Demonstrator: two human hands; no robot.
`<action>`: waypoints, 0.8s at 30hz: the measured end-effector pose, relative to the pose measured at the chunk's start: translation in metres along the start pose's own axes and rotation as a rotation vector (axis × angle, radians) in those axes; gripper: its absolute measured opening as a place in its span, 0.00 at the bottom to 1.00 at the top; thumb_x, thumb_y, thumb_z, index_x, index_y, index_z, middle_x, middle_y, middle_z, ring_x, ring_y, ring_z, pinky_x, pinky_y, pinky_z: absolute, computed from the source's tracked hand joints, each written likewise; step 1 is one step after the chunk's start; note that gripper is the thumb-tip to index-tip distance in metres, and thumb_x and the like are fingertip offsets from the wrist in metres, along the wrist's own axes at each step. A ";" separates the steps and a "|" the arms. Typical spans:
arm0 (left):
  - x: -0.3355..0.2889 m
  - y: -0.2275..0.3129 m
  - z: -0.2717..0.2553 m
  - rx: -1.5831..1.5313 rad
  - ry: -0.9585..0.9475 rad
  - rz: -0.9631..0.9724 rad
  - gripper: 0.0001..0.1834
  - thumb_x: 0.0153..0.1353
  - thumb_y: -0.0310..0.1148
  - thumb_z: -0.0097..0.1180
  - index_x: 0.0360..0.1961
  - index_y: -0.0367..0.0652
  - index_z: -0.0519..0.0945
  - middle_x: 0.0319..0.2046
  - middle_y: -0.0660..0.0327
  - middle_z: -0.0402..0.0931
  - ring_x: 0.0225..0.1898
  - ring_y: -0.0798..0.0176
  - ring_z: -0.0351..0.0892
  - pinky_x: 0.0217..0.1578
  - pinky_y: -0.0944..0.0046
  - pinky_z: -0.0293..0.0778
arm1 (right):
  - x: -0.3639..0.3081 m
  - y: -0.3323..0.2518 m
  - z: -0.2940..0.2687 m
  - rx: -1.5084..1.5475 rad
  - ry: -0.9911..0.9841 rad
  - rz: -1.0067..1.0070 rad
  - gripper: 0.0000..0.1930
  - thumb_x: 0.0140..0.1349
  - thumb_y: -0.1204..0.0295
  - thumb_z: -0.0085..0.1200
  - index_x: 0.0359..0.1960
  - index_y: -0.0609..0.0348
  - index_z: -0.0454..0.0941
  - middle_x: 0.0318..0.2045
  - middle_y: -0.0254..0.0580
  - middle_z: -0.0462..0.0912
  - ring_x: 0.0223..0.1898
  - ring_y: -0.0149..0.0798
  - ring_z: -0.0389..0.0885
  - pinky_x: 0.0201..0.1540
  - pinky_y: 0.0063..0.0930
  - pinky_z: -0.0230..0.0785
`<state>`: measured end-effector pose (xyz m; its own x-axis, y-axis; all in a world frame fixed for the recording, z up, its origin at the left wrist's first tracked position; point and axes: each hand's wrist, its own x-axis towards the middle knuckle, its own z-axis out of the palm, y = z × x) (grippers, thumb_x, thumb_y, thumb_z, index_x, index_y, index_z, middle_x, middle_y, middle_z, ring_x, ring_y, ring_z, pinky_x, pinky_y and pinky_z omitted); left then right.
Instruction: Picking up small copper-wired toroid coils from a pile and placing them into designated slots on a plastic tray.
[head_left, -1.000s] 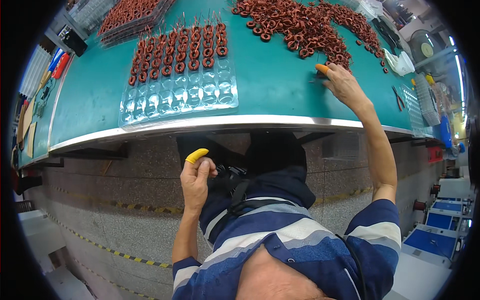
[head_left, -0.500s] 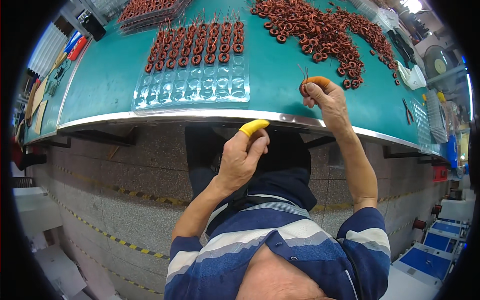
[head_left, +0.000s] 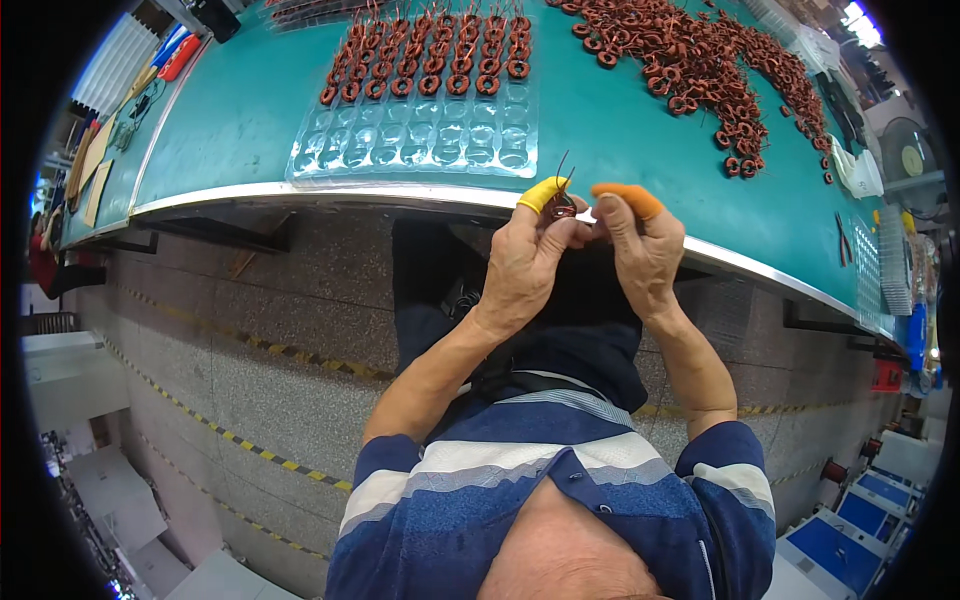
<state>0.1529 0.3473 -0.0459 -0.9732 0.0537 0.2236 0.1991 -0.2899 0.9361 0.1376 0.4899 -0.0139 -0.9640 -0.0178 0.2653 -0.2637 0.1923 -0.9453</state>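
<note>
In front of the bench edge my left hand (head_left: 522,262) pinches a small ring coil (head_left: 563,208) wound with copper-red wire, its thin lead ends pointing up. A yellow finger cot (head_left: 541,193) covers the left index finger. Close against the coil's right side is my right hand (head_left: 645,245), fingers curled and the thumb near the index finger, which wears an orange cot (head_left: 630,198). What lies between those right fingertips is too small to make out. Beyond the hands, a clear blister tray (head_left: 410,160) holds rows of similar ring coils (head_left: 430,65) in its far part; its near pockets hold none.
A big loose heap of ring coils (head_left: 690,75) spreads over the green bench (head_left: 240,125) at the far right. Pliers (head_left: 844,240) and stacked clear trays (head_left: 893,260) sit at the right end. The metal bench edge (head_left: 400,197) runs just beyond my hands.
My right hand has brought the coil back toward the body and left. My left hand has risen to meet it and now grips the coil. The view has shifted slightly.
</note>
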 end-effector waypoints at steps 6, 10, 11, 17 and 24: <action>-0.007 0.009 -0.021 -0.382 -0.130 -0.150 0.21 0.70 0.31 0.47 0.60 0.34 0.62 0.43 0.53 0.75 0.39 0.62 0.80 0.40 0.68 0.77 | 0.000 0.005 0.012 0.306 -0.146 0.128 0.15 0.66 0.68 0.55 0.49 0.66 0.76 0.38 0.38 0.81 0.39 0.27 0.79 0.44 0.20 0.71; -0.002 0.013 -0.018 -0.418 -0.176 -0.140 0.23 0.69 0.29 0.47 0.61 0.32 0.59 0.44 0.51 0.75 0.39 0.62 0.80 0.41 0.67 0.78 | 0.001 0.002 0.003 0.230 -0.282 0.087 0.17 0.65 0.68 0.55 0.51 0.67 0.73 0.38 0.40 0.80 0.39 0.29 0.79 0.45 0.22 0.72; -0.002 0.016 -0.015 -0.421 -0.195 -0.147 0.23 0.69 0.29 0.47 0.61 0.32 0.59 0.44 0.51 0.75 0.39 0.62 0.80 0.41 0.67 0.78 | 0.000 -0.001 0.000 0.226 -0.261 0.087 0.17 0.65 0.68 0.55 0.51 0.67 0.73 0.38 0.40 0.80 0.39 0.29 0.79 0.45 0.22 0.72; 0.000 0.016 -0.016 -0.049 -0.115 -0.169 0.27 0.69 0.26 0.46 0.64 0.33 0.52 0.46 0.48 0.75 0.41 0.62 0.81 0.40 0.67 0.78 | 0.014 -0.001 -0.003 0.178 -0.456 0.116 0.16 0.62 0.72 0.54 0.51 0.65 0.73 0.40 0.40 0.79 0.38 0.30 0.77 0.43 0.23 0.71; 0.011 0.014 0.016 0.129 -0.270 -0.214 0.31 0.68 0.33 0.51 0.65 0.35 0.52 0.37 0.55 0.79 0.35 0.67 0.79 0.38 0.70 0.75 | 0.002 -0.007 -0.042 0.233 -0.255 0.209 0.16 0.62 0.64 0.57 0.45 0.64 0.78 0.36 0.38 0.82 0.37 0.28 0.77 0.43 0.22 0.71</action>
<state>0.1465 0.3586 -0.0256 -0.9322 0.3558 0.0660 0.0235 -0.1224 0.9922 0.1390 0.5296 0.0010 -0.9675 -0.2504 0.0350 -0.0336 -0.0099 -0.9994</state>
